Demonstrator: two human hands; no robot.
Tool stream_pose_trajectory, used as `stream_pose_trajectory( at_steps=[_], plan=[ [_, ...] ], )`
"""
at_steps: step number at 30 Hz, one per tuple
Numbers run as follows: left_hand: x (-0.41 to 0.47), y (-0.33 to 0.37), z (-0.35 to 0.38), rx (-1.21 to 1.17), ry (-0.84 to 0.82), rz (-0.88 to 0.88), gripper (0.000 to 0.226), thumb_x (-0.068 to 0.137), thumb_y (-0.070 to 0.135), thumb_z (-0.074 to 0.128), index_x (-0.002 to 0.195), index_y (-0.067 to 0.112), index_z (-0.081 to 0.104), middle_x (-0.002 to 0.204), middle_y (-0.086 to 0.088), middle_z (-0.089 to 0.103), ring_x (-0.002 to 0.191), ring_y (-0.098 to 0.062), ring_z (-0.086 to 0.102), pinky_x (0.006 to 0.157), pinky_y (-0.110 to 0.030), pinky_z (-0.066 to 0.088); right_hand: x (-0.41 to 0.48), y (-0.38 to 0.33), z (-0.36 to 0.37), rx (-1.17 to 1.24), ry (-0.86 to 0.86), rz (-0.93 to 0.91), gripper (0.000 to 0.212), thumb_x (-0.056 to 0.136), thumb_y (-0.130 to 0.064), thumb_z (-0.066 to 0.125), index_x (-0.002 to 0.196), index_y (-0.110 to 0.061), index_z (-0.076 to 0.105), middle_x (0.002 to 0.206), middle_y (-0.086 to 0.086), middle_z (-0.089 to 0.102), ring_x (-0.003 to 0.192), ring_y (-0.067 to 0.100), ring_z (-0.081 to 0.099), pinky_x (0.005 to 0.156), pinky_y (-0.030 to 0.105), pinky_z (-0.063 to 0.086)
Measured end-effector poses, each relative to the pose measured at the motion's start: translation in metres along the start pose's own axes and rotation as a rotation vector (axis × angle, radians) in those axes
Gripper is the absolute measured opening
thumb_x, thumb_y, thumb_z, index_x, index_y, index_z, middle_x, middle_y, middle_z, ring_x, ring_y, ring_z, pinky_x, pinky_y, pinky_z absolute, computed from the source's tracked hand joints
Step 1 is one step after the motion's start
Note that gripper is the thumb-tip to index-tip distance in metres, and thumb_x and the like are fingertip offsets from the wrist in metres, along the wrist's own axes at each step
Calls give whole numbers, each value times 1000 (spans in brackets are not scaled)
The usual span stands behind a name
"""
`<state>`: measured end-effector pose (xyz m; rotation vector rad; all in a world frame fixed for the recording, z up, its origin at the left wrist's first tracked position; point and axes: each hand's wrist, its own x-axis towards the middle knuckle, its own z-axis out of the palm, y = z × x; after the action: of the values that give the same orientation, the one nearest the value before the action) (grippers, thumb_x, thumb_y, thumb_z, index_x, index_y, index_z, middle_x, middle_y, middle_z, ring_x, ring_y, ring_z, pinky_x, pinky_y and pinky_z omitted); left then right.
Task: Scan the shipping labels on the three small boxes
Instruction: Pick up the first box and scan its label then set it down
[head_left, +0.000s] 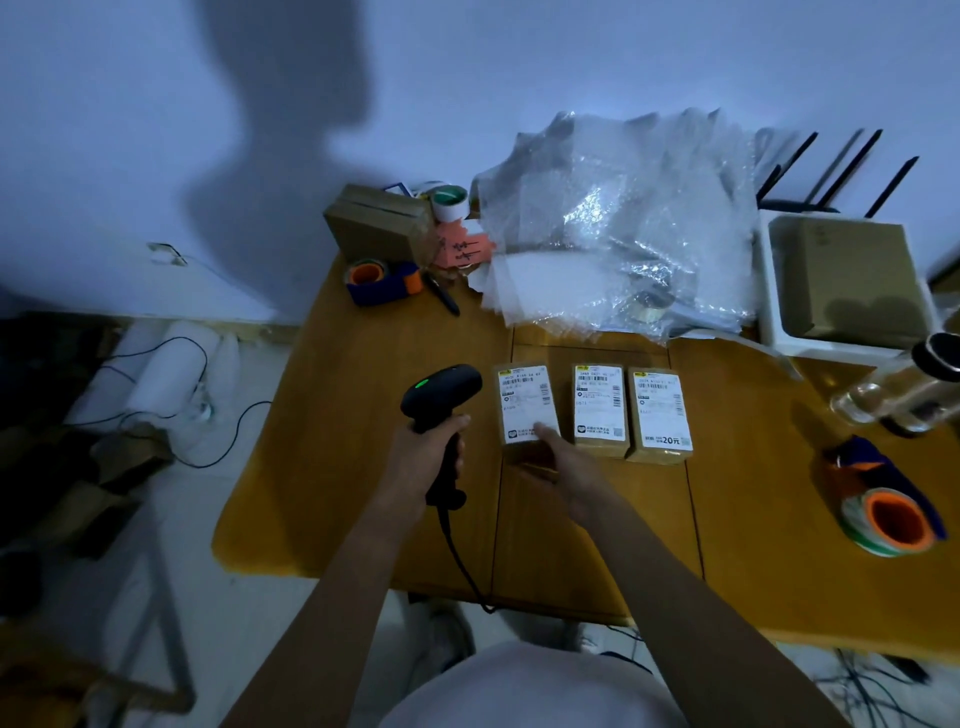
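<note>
While boxes (589, 408) line the wooden table (332, 467), left hand (428, 457) grips scanner (441, 400), right hand (563, 465) grips leftmost box (525, 402)

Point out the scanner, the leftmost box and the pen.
scanner (441, 391): head view, on top of its black head, near the green light.
leftmost box (524, 402): head view, on the middle of its white label.
pen (441, 294): head view, on the middle of its dark barrel.

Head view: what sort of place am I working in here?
Probably a small home packing station: a wooden table holding crumpled clear bubble wrap, a blue-and-orange tape dispenser and three small labelled cardboard boxes.
</note>
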<state>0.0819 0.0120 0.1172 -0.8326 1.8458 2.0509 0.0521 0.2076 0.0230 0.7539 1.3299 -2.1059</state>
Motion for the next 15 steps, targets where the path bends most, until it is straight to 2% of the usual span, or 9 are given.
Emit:
stream_pose_trajectory(
  at_steps=[4, 9, 15],
  plan=[
    [4, -3, -6, 6, 17, -28, 17, 84, 24, 78, 82, 10, 68, 63, -3, 63, 52, -17, 56, 63, -34, 49, 9, 7, 2, 92, 12, 36, 49, 99, -33, 62, 142, -12, 51, 136, 20, 60, 125, 36, 59, 106, 50, 51],
    [8, -5, -12, 1, 12, -46, 18, 85, 23, 78, 87, 9, 67, 64, -3, 63, 51, -15, 56, 60, -32, 50, 19, 14, 1, 90, 32, 85, 41, 100, -41, 60, 131, -16, 53, 129, 20, 61, 118, 37, 63, 88, 40, 58],
    [13, -4, -17, 1, 7, -49, 16, 86, 22, 77, 89, 9, 67, 66, -4, 62, 51, -14, 56, 57, -29, 50, 31, 17, 0, 60, 69, 95, 49, 100, -43, 58, 139, -15, 51, 127, 17, 64, 116, 34, 65, 79, 37, 59]
  ],
)
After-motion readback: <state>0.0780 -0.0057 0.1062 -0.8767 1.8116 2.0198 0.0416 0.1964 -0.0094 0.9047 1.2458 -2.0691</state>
